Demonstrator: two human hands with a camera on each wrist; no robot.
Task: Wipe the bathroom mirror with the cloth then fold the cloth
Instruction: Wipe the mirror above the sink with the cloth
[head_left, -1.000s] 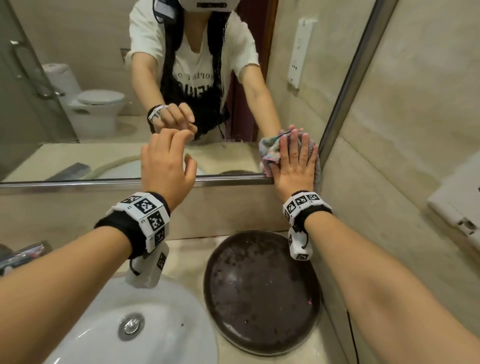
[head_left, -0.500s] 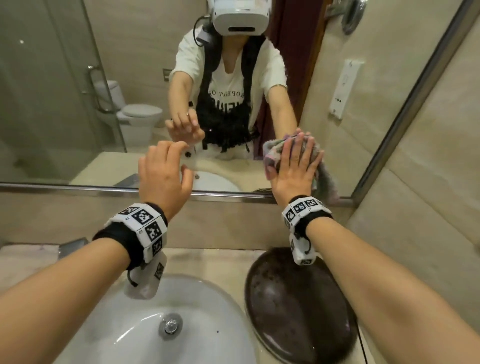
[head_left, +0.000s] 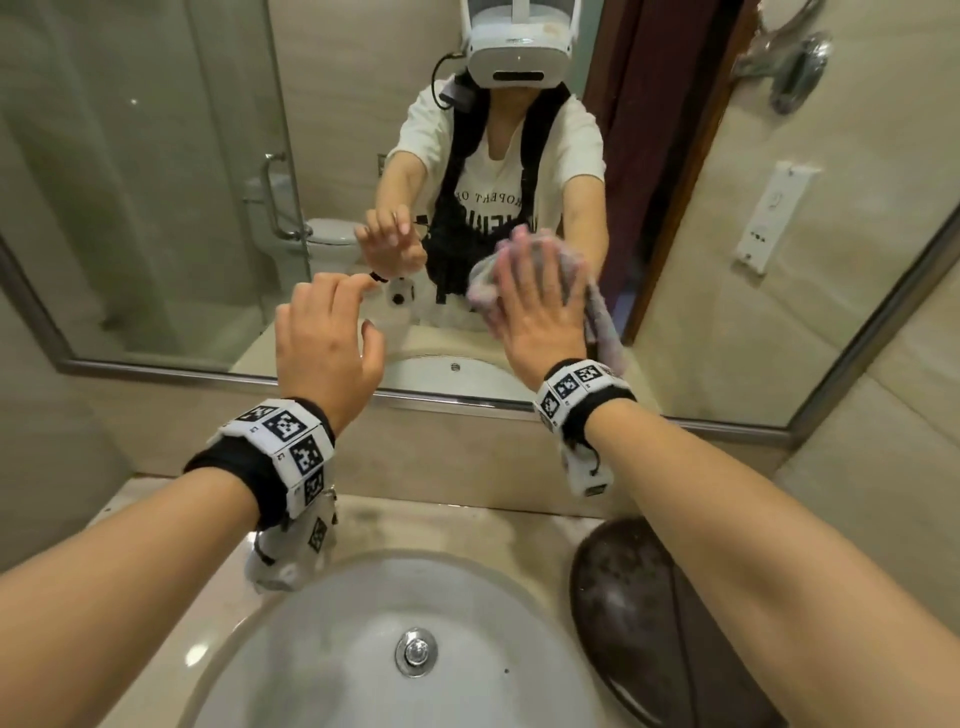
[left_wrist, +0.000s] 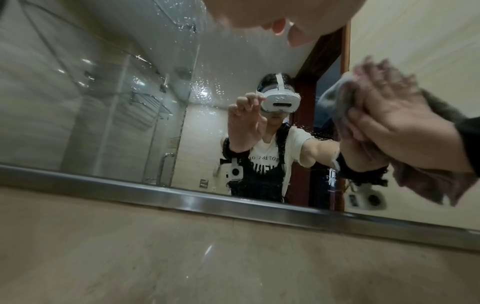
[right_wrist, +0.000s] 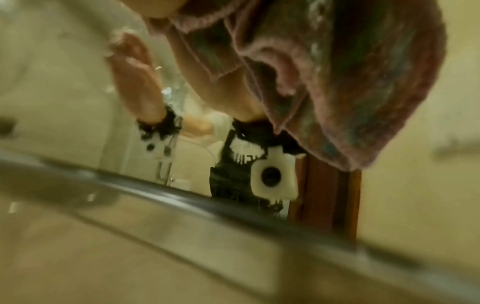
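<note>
right hand (head_left: 537, 306) flat, grip released, pressing cloth (head_left: 597, 317) on mirror (head_left: 156, 208), left hand (head_left: 324, 343) relaxed, grip released, reflected shirt lettering mirrored, unreadable

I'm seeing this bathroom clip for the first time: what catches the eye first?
The right hand presses a pinkish cloth flat against the mirror, low on its right side. The left hand hovers beside it holding nothing. Below sit a white sink and a dark round tray.

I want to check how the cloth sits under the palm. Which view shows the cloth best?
The head view: the right hand presses the cloth flat on the mirror. Left wrist shows it side-on, partly hidden; right wrist is close but blurred.
</note>
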